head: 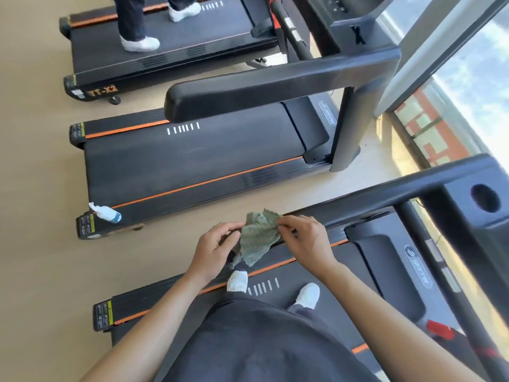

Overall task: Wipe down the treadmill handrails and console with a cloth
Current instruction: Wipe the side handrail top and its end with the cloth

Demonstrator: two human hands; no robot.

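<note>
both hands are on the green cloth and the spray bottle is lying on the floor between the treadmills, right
Not quite. The left hand and right hand do hold the green cloth, but the spray bottle lies on the rear corner of the neighbouring treadmill, not on the floor. The head view shows it.

Green textured cloth (257,238) betw. left hand (212,249) & right hand (305,238), over black treadmill handrail (399,188) end; white spray bottle (106,213) on next black treadmill deck (192,161), to the left.
</note>
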